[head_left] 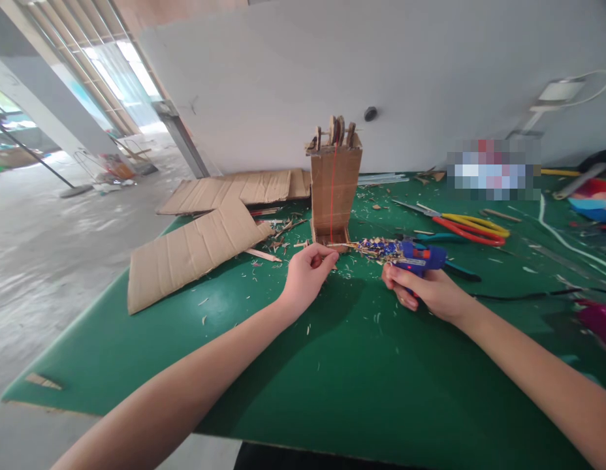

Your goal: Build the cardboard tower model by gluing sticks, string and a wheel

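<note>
My right hand grips a blue hot glue gun, its front coated with wood shavings and bits. The gun's nozzle points left, toward my left hand. The fingers of that hand are pinched together on what looks like a thin wooden stick, its tip by the nozzle. Just behind stands an upright cardboard tower with an open box at its base. Cardboard discs sit on an axle across its top, and a red string runs down its front.
Cardboard sheets lie at the left of the green table. To the right are scissors with red and yellow handles, teal-handled pliers and a black cord. Scraps and shavings litter the middle. A grey wall rises behind.
</note>
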Demonstrator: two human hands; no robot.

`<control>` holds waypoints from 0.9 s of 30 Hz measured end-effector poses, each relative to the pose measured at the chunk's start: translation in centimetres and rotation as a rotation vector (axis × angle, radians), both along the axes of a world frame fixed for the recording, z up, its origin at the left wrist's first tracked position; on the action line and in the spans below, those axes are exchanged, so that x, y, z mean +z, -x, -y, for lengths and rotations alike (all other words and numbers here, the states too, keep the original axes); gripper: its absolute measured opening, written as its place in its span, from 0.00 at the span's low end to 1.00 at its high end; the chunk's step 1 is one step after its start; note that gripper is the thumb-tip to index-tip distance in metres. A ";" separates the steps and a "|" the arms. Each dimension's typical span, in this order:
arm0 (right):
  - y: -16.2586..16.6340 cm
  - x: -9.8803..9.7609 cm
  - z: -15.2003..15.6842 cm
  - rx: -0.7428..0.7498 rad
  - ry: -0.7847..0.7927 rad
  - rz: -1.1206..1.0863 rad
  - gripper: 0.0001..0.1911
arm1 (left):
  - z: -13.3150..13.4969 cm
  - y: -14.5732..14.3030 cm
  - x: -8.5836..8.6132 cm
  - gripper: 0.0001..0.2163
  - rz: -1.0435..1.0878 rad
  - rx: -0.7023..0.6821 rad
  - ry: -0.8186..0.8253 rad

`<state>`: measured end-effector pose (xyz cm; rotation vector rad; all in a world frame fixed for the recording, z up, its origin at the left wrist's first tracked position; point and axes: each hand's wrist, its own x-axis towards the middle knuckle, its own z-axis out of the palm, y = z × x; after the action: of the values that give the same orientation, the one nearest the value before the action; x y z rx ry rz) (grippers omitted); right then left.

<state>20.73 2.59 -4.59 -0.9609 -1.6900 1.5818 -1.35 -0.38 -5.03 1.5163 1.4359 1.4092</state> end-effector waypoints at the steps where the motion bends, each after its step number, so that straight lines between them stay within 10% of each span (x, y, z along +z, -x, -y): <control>1: 0.0 0.0 0.0 0.001 0.000 -0.007 0.18 | 0.0 0.0 0.0 0.08 -0.006 -0.001 0.005; 27: 0.5 1.2 0.8 -0.059 -0.076 0.151 0.17 | 0.4 -0.2 0.4 0.08 -0.060 0.037 -0.003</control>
<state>20.23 1.75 -3.35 -1.1045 -1.7929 1.4270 -1.13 -0.78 -4.59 1.5532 1.5057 1.3983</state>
